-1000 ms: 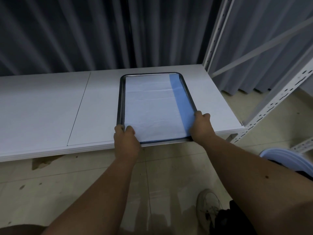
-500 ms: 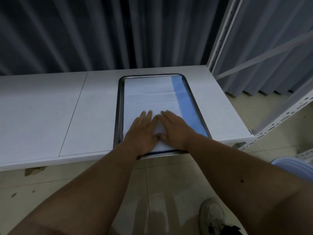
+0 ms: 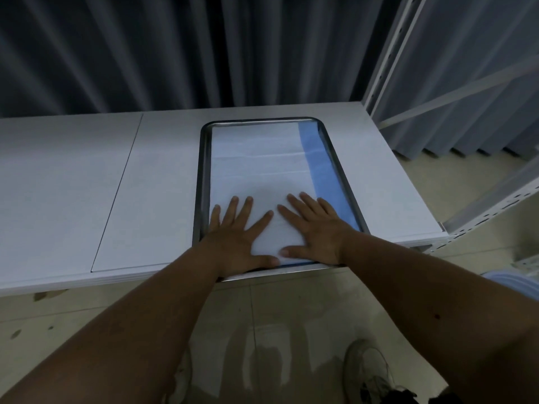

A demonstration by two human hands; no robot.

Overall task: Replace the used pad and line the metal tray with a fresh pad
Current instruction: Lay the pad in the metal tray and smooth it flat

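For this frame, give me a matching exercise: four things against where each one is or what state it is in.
Things:
1. left hand
2. right hand
3. rectangular metal tray
4. blue strip of the white pad

Places or states:
A. along the tray's right side
B. flat on the pad, near the left rim
C. on the white table, overhanging its front edge
D. flat on the pad, fingertips reaching the blue strip

Pairs: 1-B, 2-D, 3-C, 4-A
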